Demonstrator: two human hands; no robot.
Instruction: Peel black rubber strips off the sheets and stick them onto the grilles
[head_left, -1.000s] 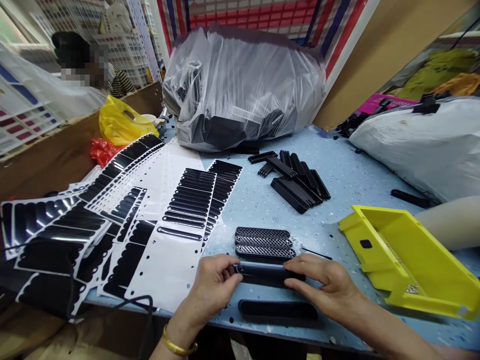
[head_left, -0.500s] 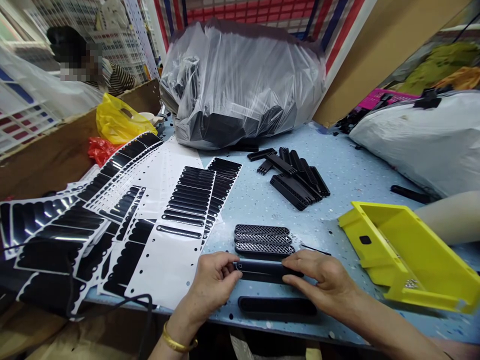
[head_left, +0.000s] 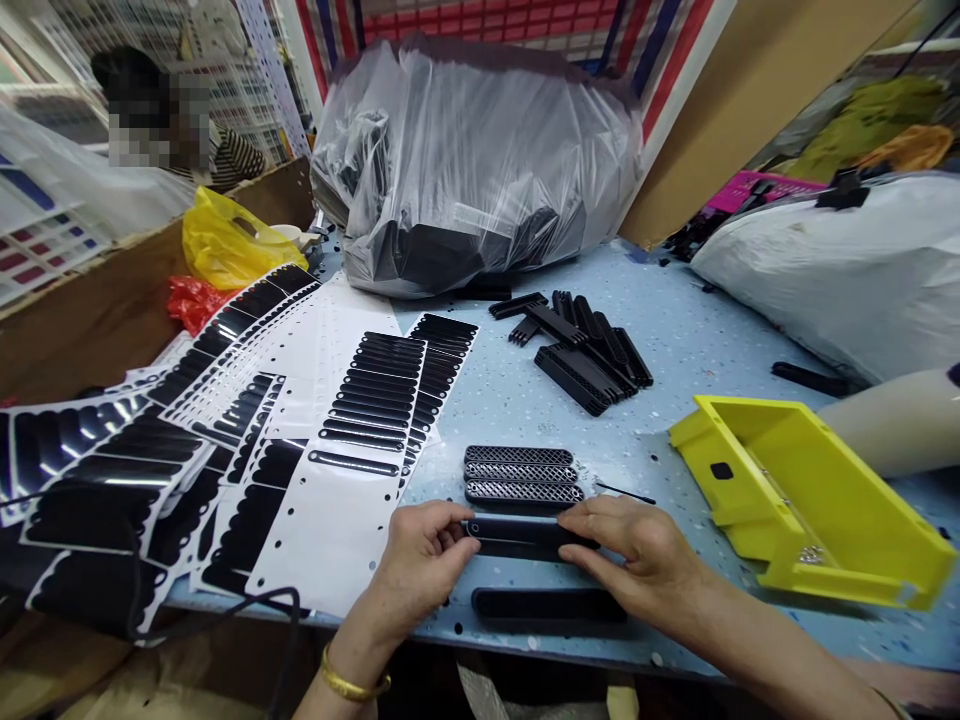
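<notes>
A long black strip-shaped piece [head_left: 517,530] with rounded ends is held level between my two hands, just above the blue table. My left hand [head_left: 427,550] pinches its left end between thumb and fingers. At the other end, my right hand [head_left: 630,550] grips it the same way, covering that tip. Nearer the table's front edge lies another black strip-shaped piece [head_left: 547,606]. Beyond my hands, several black pieces with a lattice pattern [head_left: 521,474] lie side by side. A thin dark rod [head_left: 626,493] rests to their right.
Sheets of black stickers [head_left: 367,390] spread over the left side. More black pieces [head_left: 577,345] are heaped farther back, before a large plastic bag [head_left: 480,170]. A yellow bin [head_left: 810,500] with small metal parts stands right. A white sack [head_left: 832,270] lies behind it. A person [head_left: 172,120] sits far left.
The whole view has shifted slightly. Both hands keep their hold on the black strip-shaped piece, with almost no change in pose.
</notes>
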